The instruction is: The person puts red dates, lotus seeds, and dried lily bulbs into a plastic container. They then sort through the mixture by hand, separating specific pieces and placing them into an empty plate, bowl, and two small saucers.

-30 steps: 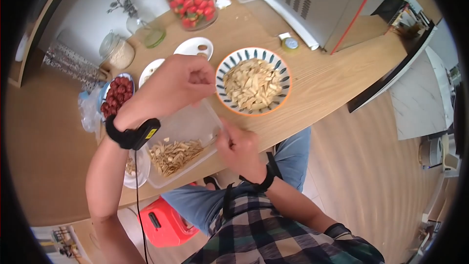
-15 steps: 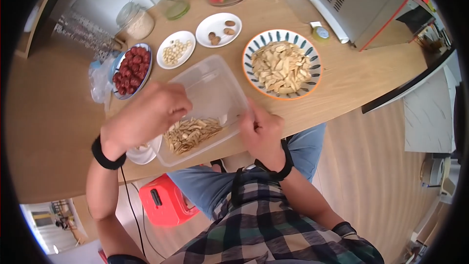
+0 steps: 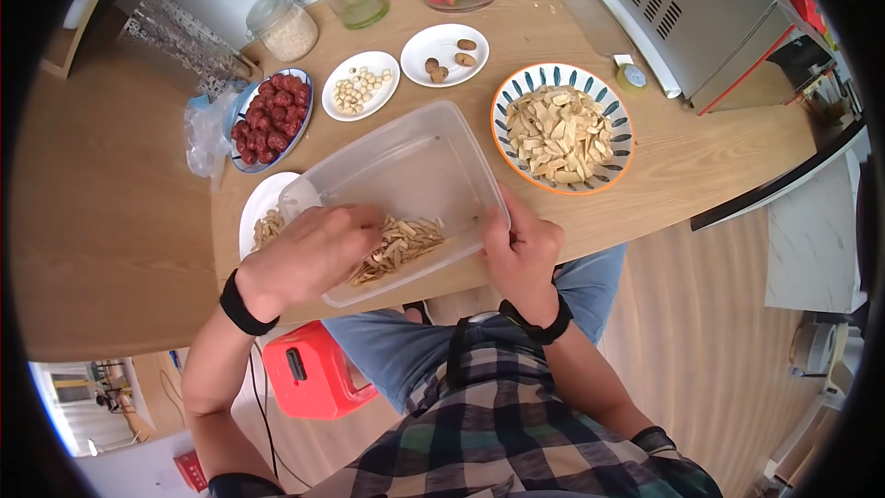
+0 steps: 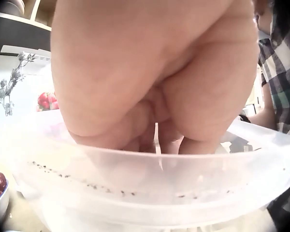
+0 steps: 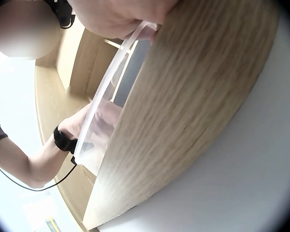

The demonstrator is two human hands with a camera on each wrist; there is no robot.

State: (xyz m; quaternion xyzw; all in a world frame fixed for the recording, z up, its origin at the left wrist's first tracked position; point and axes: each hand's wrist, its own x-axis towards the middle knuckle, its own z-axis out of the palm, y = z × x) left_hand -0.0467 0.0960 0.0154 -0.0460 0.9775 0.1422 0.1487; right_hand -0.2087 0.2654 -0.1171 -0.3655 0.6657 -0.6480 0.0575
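Observation:
A clear plastic box (image 3: 406,166) lies at the front edge of the table, with thin dried slices (image 3: 410,242) heaped at its near side. My left hand (image 3: 313,254) reaches over the left wall into it, fingers bunched down among the slices. In the left wrist view the box wall (image 4: 135,193) partly hides the fingertips. My right hand (image 3: 521,249) grips the box's right rim, thumb on top. Left of the box, a white plate (image 3: 253,207) bearing similar slices is partly covered by my left hand.
Behind the box stand a blue-rimmed dish of red dates (image 3: 272,120), a plate of pale seeds (image 3: 362,85), a plate with several brown nuts (image 3: 441,60) and a striped bowl (image 3: 502,120) of larger dried slices. Glass jars (image 3: 284,28) and a microwave (image 3: 678,14) line the back.
My left hand came down from above the box into the slices. The right hand stays on the rim. The head view has shifted, so the table things appear farther right.

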